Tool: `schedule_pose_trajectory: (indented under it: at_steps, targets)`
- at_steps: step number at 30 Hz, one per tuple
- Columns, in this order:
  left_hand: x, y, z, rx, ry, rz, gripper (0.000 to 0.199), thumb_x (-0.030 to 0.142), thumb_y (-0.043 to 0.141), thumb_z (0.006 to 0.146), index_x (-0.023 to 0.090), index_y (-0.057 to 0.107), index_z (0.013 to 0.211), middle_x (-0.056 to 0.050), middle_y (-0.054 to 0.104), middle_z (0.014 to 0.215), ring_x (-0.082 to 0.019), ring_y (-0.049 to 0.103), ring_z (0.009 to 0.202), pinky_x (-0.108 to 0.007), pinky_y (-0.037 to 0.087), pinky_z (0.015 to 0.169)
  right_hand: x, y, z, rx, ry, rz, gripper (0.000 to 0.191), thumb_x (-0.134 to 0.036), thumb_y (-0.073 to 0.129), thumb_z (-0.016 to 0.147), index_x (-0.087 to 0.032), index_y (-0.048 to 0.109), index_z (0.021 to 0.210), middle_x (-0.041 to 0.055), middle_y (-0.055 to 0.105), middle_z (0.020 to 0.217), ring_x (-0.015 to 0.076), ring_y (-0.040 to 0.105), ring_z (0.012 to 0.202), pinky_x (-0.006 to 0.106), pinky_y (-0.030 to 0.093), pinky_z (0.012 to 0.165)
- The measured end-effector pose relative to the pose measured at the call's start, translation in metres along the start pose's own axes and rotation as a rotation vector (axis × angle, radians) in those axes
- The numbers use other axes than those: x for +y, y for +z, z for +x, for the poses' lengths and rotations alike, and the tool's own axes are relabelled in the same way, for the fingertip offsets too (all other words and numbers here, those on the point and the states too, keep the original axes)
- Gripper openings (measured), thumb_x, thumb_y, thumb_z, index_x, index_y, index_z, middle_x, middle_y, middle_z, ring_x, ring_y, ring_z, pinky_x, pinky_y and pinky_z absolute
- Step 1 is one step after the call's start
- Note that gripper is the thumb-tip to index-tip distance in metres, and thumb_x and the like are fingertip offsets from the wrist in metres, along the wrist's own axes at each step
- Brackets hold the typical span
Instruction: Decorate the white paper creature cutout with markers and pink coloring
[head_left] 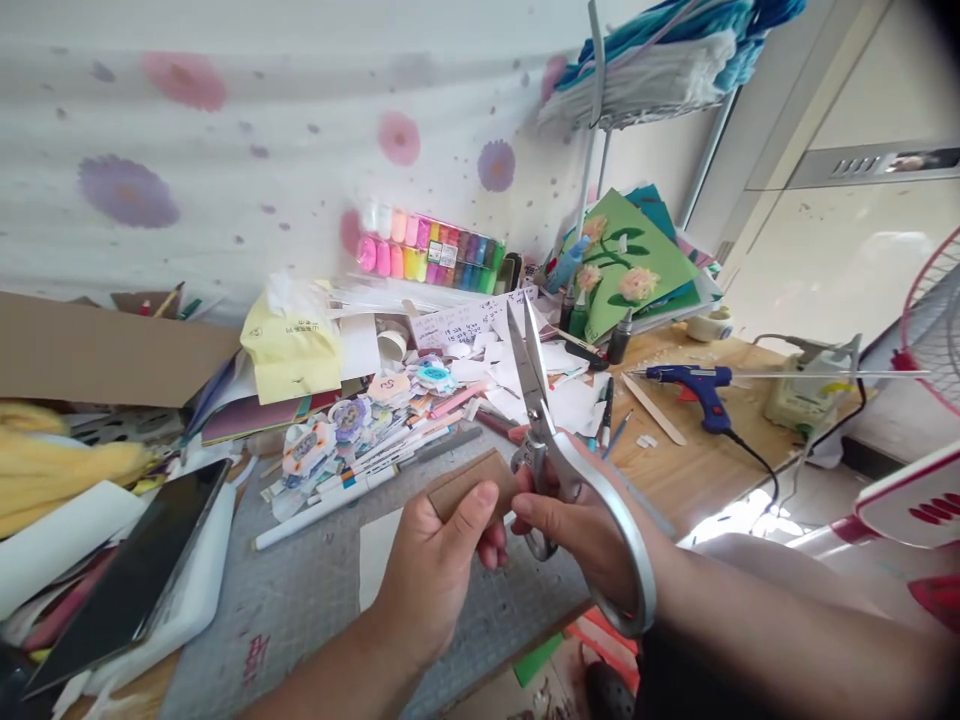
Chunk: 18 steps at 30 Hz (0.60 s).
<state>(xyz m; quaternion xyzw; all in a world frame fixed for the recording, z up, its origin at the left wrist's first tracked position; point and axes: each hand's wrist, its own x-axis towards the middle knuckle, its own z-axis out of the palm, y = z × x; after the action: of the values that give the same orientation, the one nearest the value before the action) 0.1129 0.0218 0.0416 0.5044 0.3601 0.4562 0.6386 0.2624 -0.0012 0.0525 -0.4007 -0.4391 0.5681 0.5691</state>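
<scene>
My left hand (442,560) is closed on a small brown piece of cardboard (474,482), thumb on top. In my right hand (581,520) is a pair of metal scissors (536,400), its blades pointing up and slightly apart. The right fingertips are close to the cardboard's right edge; whether they touch it I cannot tell. Under the hands lies a grey cutting mat (300,600), with a white sheet of paper (375,550) partly hidden by my left hand.
Paper cut-outs (349,425), pens and scraps crowd the mat's far side. To the right lie a blue glue gun (694,385) and a wooden stick (654,408). A dark tablet (135,575) leans at left. A pink fan (915,490) stands far right.
</scene>
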Motion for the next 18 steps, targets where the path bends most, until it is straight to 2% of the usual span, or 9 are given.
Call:
schedule_pose_trajectory:
  at_steps: [8,12,14,16,18]
  targets:
    - [0.003,0.000,0.002,-0.060,-0.060,-0.041,0.040,0.045,0.065,0.082,0.015,0.057,0.058,0.003,0.052,0.051,-0.007,0.043,0.043,-0.021,0.043,0.047,-0.006,0.008,0.003,0.075,0.006,-0.125,0.042,-0.025,0.070,0.069,-0.021,0.050,0.105,-0.0060,0.053,0.069,0.0128,0.053,0.059,0.026,0.047,0.056]
    - [0.010,-0.004,0.005,-0.093,-0.089,-0.028,0.028,0.045,0.065,0.082,0.017,0.066,0.076,-0.001,0.062,0.067,-0.012,0.055,0.061,-0.021,0.047,0.054,-0.010,0.001,0.005,0.030,0.023,-0.165,0.044,-0.022,0.068,0.069,-0.021,0.049,0.108,-0.0063,0.052,0.069,0.0124,0.054,0.059,0.026,0.045,0.054]
    - [0.014,-0.008,0.008,-0.091,-0.128,-0.024,0.026,0.043,0.068,0.079,0.017,0.068,0.081,-0.001,0.063,0.072,-0.012,0.056,0.066,-0.020,0.046,0.055,-0.013,-0.005,0.006,0.006,0.044,-0.186,0.043,-0.020,0.066,0.069,-0.020,0.049,0.109,-0.0061,0.052,0.070,0.0113,0.053,0.058,0.025,0.045,0.054]
    - [0.020,-0.012,0.011,-0.129,-0.188,0.015,0.026,0.041,0.070,0.076,0.016,0.067,0.076,0.000,0.060,0.067,-0.010,0.052,0.061,-0.019,0.043,0.052,-0.015,-0.010,0.006,-0.036,0.059,-0.213,0.042,-0.018,0.065,0.070,-0.020,0.049,0.109,-0.0060,0.052,0.071,0.0108,0.053,0.057,0.026,0.046,0.056]
    - [0.024,-0.014,0.014,-0.225,-0.261,0.081,0.026,0.040,0.072,0.072,0.014,0.067,0.075,0.001,0.057,0.061,-0.009,0.049,0.054,-0.017,0.040,0.046,-0.017,-0.013,0.007,-0.093,0.060,-0.265,0.040,-0.015,0.063,0.071,-0.021,0.050,0.108,-0.0059,0.052,0.071,0.0112,0.053,0.058,0.026,0.045,0.055]
